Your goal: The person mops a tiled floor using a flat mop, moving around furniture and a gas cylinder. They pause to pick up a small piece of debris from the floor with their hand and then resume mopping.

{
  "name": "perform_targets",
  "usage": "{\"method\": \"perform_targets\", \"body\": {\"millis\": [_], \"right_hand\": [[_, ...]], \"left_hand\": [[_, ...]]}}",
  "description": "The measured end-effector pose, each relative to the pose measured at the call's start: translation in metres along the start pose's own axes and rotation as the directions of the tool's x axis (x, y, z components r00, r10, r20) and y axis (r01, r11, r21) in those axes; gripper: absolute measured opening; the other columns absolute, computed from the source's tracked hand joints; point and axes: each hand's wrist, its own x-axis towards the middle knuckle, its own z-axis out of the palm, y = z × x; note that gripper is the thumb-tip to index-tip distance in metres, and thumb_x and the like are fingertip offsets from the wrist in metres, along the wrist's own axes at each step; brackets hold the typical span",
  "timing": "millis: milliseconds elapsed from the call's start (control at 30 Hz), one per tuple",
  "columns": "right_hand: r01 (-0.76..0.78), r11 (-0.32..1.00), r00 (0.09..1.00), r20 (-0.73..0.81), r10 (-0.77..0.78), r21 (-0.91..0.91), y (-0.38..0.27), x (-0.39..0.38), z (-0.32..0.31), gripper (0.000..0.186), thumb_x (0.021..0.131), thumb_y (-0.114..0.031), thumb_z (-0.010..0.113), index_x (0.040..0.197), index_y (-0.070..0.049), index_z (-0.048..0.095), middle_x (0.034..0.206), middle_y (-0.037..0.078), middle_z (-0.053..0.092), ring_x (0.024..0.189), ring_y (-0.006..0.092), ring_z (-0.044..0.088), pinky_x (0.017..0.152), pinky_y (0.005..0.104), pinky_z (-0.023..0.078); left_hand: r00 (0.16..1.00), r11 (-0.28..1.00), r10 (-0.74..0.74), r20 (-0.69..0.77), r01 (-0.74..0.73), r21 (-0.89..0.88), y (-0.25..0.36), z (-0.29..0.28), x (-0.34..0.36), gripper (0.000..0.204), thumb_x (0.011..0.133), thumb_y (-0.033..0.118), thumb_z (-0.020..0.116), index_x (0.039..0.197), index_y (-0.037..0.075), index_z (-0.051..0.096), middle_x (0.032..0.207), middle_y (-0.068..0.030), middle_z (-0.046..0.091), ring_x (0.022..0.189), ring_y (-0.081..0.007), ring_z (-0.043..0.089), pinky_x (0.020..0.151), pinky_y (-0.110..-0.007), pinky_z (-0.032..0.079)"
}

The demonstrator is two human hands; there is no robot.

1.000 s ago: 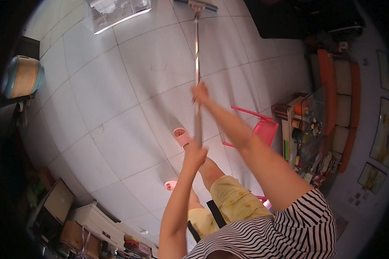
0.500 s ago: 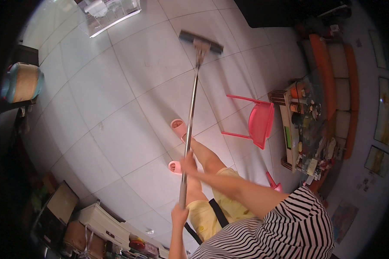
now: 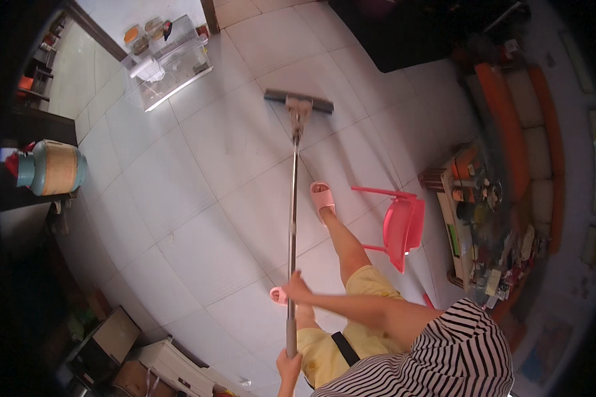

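Note:
A long-handled flat mop slants down the middle of the view, its metal pole (image 3: pixel 293 218) running from my hands to a wide dark mop head (image 3: pixel 299 102) on the tiled floor. My left hand (image 3: pixel 289 364) is closed round the grey grip at the pole's near end. Higher up, my right hand (image 3: pixel 298 288) is wrapped round the pole, its forearm crossing from the right. Below the pole are my feet in pink slippers (image 3: pixel 322 198), the right one ahead of the left.
A red plastic chair (image 3: pixel 404 228) stands to the right, beside a cluttered glass-topped table (image 3: pixel 487 218) and an orange-framed sofa (image 3: pixel 510 132). Far left is a blue-green gas cylinder (image 3: pixel 59 167). A clear storage box (image 3: pixel 185 66) sits at the back. A white cabinet (image 3: pixel 172 364) lines the lower left.
My right foot has stepped forward and to the right of the pole. The whole view has shifted forward, so the cylinder, box and chair appear lower. Both hands stay on the mop.

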Motion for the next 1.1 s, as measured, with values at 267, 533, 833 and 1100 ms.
{"method": "perform_targets", "body": {"millis": [267,533,833,1100], "right_hand": [[0.238,0.964,0.872,-0.41,-0.266,-0.117,-0.273,0.202,-0.254,0.034,0.077,-0.018,0.055,0.098,0.004,0.039,0.088,0.026,0.057,0.075,0.0378,0.06,0.064,0.0422,0.051],[0.303,0.884,0.79,-0.425,-0.442,-0.357,-0.469,0.267,-0.444,0.031,0.075,-0.013,0.05,0.098,0.008,0.044,0.075,0.023,0.06,0.057,0.0306,0.062,0.052,0.0395,0.052],[0.257,0.952,0.812,-0.497,-0.307,-0.167,-0.316,0.265,-0.391,0.035,0.079,-0.018,0.048,0.1,0.003,0.03,0.071,0.022,0.056,0.051,0.0286,0.059,0.049,0.0399,0.051],[0.176,0.974,0.777,-0.588,-0.225,-0.14,-0.099,0.173,-0.193,0.045,0.083,-0.019,0.045,0.116,0.004,0.025,0.071,0.024,0.056,0.058,0.0329,0.059,0.049,0.043,0.047]], "left_hand": [[0.924,0.933,0.338,0.178,-0.305,-0.19,0.408,0.115,0.197,0.023,0.07,0.015,0.056,0.082,-0.003,0.05,0.06,-0.0135,0.054,0.047,-0.0207,0.057,0.045,-0.034,0.044],[0.784,0.889,0.453,0.425,-0.358,-0.286,0.685,0.152,0.257,0.015,0.069,0.005,0.052,0.059,-0.005,0.05,0.051,-0.0129,0.053,0.041,-0.019,0.054,0.039,-0.033,0.045],[0.787,0.908,0.355,0.505,-0.418,0.013,0.554,0.148,0.235,0.031,0.069,0.006,0.05,0.093,-0.01,0.039,0.064,-0.0209,0.057,0.049,-0.0272,0.061,0.043,-0.037,0.049],[0.854,0.827,0.46,0.244,-0.512,0.234,0.267,0.09,0.164,0.033,0.068,0.017,0.058,0.091,-0.001,0.043,0.076,-0.0254,0.059,0.075,-0.0452,0.056,0.067,-0.05,0.045]]}}
